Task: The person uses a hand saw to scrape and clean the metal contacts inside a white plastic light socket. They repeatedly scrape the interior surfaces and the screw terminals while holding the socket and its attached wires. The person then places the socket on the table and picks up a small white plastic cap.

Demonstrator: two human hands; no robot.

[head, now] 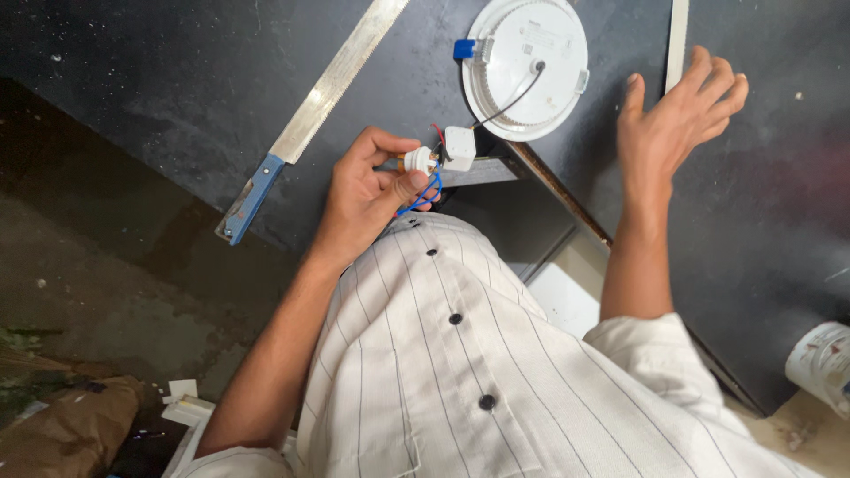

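Observation:
My left hand (370,190) is closed around a small white connector (420,160) with red and blue wires (428,193) looping below my fingers. A white box-shaped driver (459,147) sits right beside the connector, joined by a black cable to a round white panel light (526,66) lying face down on the dark table (177,80). My right hand (677,119) hovers open, fingers spread, over the table to the right of the light, holding nothing.
A hand saw (310,115) with a blue handle lies diagonally at the left on the table. A pale strip (677,35) runs along the top right. A white tape-like roll (819,363) sits at the right edge. Cardboard and white scraps lie on the floor, lower left.

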